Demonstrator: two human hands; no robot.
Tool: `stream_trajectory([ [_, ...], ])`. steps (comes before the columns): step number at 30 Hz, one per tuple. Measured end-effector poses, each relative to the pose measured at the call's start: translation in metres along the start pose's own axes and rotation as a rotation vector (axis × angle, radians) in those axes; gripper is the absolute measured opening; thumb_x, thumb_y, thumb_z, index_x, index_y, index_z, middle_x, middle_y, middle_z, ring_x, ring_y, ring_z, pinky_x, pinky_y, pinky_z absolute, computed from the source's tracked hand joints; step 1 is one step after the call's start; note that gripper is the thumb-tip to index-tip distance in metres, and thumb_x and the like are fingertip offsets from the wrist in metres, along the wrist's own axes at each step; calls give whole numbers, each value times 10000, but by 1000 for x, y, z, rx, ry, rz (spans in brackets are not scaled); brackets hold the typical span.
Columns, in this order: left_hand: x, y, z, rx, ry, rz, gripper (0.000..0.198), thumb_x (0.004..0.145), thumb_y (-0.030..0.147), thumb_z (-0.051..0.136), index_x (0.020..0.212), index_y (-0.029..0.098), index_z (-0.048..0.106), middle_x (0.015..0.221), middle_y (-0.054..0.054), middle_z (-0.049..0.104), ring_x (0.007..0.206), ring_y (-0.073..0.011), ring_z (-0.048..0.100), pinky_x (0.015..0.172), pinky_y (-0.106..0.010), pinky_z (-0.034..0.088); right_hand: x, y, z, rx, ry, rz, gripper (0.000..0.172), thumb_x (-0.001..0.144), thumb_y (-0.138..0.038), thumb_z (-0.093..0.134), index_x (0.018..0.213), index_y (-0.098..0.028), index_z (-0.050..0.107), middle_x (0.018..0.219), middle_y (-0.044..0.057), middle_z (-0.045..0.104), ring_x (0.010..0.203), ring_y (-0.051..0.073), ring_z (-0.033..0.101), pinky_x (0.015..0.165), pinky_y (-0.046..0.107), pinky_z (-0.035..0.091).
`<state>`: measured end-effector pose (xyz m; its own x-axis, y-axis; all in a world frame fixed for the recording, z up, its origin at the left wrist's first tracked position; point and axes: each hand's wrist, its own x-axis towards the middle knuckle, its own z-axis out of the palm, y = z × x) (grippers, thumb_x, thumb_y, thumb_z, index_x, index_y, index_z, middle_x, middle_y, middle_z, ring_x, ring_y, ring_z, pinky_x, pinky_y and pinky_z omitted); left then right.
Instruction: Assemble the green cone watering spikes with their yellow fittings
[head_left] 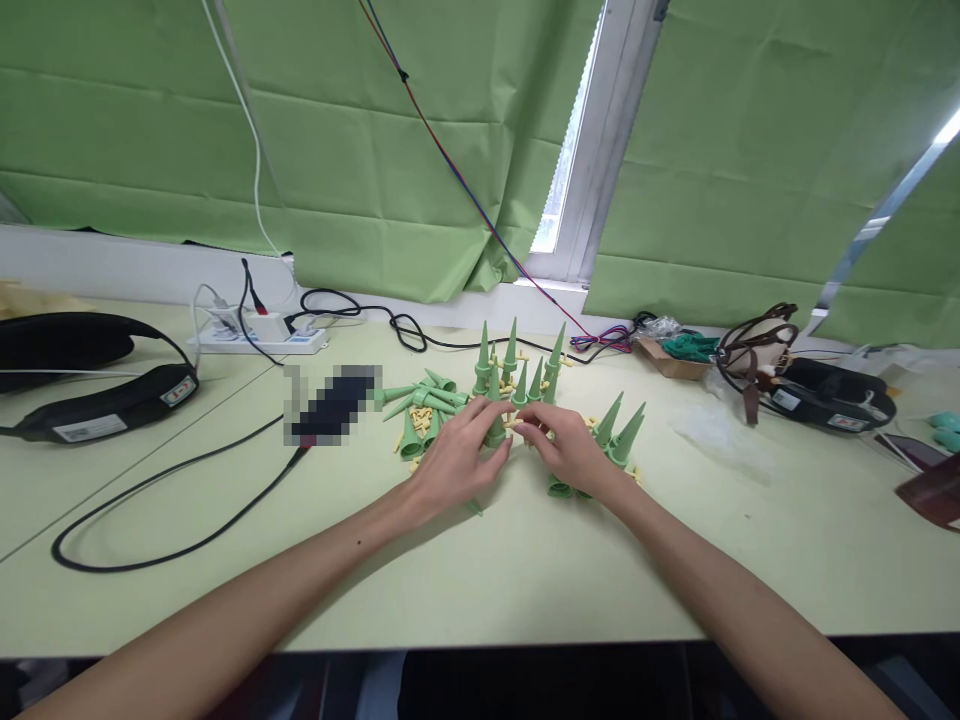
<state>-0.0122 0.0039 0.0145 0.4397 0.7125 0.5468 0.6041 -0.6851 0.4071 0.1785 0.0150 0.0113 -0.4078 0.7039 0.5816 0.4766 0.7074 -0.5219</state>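
My left hand (459, 452) is closed around a green plastic cone-shaped spike (495, 428), which stands point up. My right hand (571, 448) pinches a small yellow plastic piece (513, 423) against the side of that spike. Behind both hands several green spikes (484, 362) stand upright, some with yellow pieces sticking out sideways. Left of my left hand lies a heap of loose green spikes (409, 440) with small yellow pieces (421, 418) among them. More green spikes (624, 440) are beside my right wrist, partly hidden by it.
To the left are a blurred-out dark device (337, 402) on a black cable, a white power strip (259, 342) and a black headset (142, 390). At right lie clear plastic film (724, 440), a small cardboard box (671, 360) and another black headset (832, 398). Green curtains (375, 170) hang behind the table.
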Motion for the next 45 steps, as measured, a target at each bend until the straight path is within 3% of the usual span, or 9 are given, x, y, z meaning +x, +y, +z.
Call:
stream_trajectory([
  [4, 0, 1, 0, -6, 2, 8, 291, 923, 219, 501, 1210, 205, 545, 1080, -61, 594, 746, -150, 577, 667, -289, 457, 0, 0, 0, -12, -12, 7, 204, 990, -280, 474, 837, -191, 574, 720, 11, 594, 670, 147, 548, 656, 276, 438],
  [11, 1, -1, -1, -61, 29, -36, 317, 897, 228, 545, 1214, 222, 552, 1056, -41, 607, 622, -113, 529, 637, -281, 453, 0, -2, -1, 44, 21, -7, 137, 953, -285, 543, 1045, -199, 595, 901, 61, 664, 776, 171, 616, 638, 280, 493],
  [18, 0, 1, -2, 9, -9, -2, 306, 920, 228, 508, 1225, 211, 533, 1070, -53, 579, 696, -134, 553, 619, -270, 436, -1, 0, -1, 26, 9, -13, 101, 965, -271, 522, 954, -198, 590, 813, 34, 636, 727, 160, 583, 657, 275, 458],
  [26, -1, 0, -2, 75, -30, 40, 313, 923, 222, 492, 1233, 207, 526, 1060, -67, 566, 688, -140, 556, 594, -268, 433, 0, -1, -1, -9, -29, -7, 269, 1000, -303, 447, 765, -197, 523, 670, -10, 535, 619, 131, 488, 615, 258, 390],
  [34, 0, 3, -3, -31, 9, -13, 329, 890, 204, 538, 1219, 218, 550, 1041, -50, 608, 723, -150, 574, 654, -284, 450, -1, -2, 0, 48, 8, 3, 104, 953, -280, 541, 1007, -203, 585, 855, 40, 648, 744, 160, 599, 655, 273, 467],
  [41, -1, 0, -1, -14, -16, -6, 311, 904, 213, 521, 1214, 215, 546, 1073, -60, 602, 770, -166, 583, 655, -284, 444, -1, 1, 0, 36, -17, -6, 106, 966, -276, 514, 919, -203, 575, 777, 20, 620, 706, 155, 569, 664, 277, 450],
  [45, -2, 0, -1, 16, -41, 13, 313, 912, 212, 507, 1223, 214, 534, 1090, -65, 583, 760, -160, 582, 638, -280, 443, -2, 2, 0, 12, -31, 1, 190, 980, -280, 487, 816, -201, 541, 697, -7, 562, 637, 136, 506, 615, 262, 400],
])
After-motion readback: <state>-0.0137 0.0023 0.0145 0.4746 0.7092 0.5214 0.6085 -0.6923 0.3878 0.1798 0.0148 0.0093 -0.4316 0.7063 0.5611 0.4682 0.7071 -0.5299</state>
